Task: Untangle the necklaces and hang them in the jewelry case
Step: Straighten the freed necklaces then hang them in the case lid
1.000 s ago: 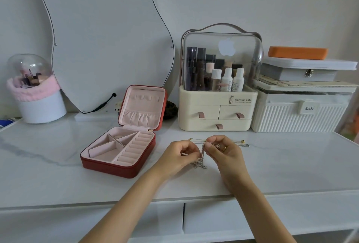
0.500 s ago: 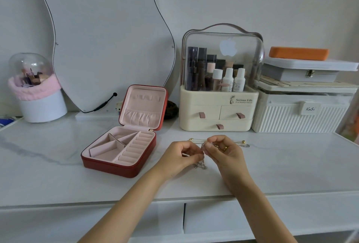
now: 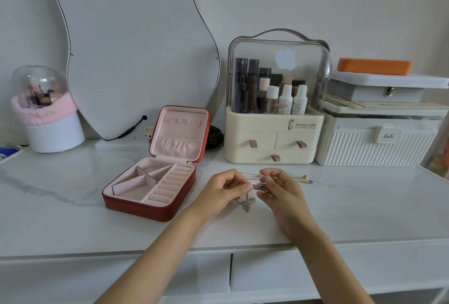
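- Silver chain of the tangled necklaces [image 3: 258,185] is pinched between both hands just below the centre of the frame, above the white marble-look table [image 3: 73,218].
- One pendant [image 3: 247,202] is seen hanging from the tangle, down between the two wrists; whether it touches the table cannot be told.
- More chain [image 3: 301,178], with a gold bead at its end, is laid flat on the table behind the hands, running toward the right.
- Curled fingers of the left hand [image 3: 224,189] are closed on the chain from the left side.
- Thumb and fingertips of the right hand [image 3: 279,188] are closed on the same tangle from the right, and the two hands are almost touching.
- Left of the hands, the red case [image 3: 145,209] is stood open on the table, its lid [image 3: 181,131] upright and its pink compartments bare.
- Behind the hands, at centre right, a cream organiser [image 3: 272,138] with a clear dome is filled with bottles.
- At far right, white boxes [image 3: 379,143] are stacked, topped by an orange pad.
- At upper left, a wavy mirror [image 3: 133,48] is leaned on the wall, with a brush tub [image 3: 48,119] beside it.
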